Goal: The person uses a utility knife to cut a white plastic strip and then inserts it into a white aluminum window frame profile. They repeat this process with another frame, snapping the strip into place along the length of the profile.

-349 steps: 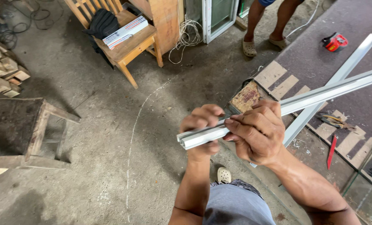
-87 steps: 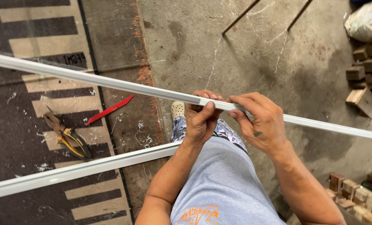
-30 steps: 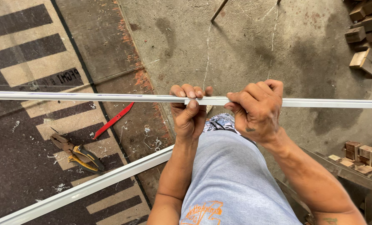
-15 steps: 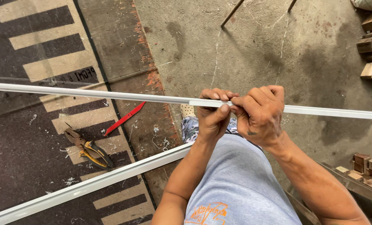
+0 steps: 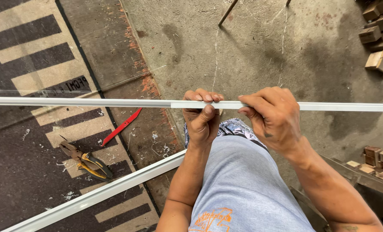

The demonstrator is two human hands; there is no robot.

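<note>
A long silver aluminium bar (image 5: 92, 103) runs level across the whole view at chest height. My left hand (image 5: 202, 118) grips it from below, thumb pressed up against it. My right hand (image 5: 273, 116) pinches a lighter white strip (image 5: 226, 104) that lies along the top of the bar, fingertips on its right end. The two hands sit close together near the middle of the bar. My grey shorts (image 5: 243, 184) and a patterned shoe (image 5: 236, 126) show underneath.
A second aluminium bar (image 5: 101, 193) lies slanted on the dark striped board (image 5: 24, 51) at lower left. Pliers (image 5: 86, 161) and a red-handled tool (image 5: 123, 126) lie on that board. Wood blocks (image 5: 380, 43) are piled at upper right, with more wood blocks (image 5: 376, 161) at right on the concrete floor (image 5: 251, 47).
The bar has gone from slightly tilted to level. My hands have moved apart a little along it, and the view has shifted closer.
</note>
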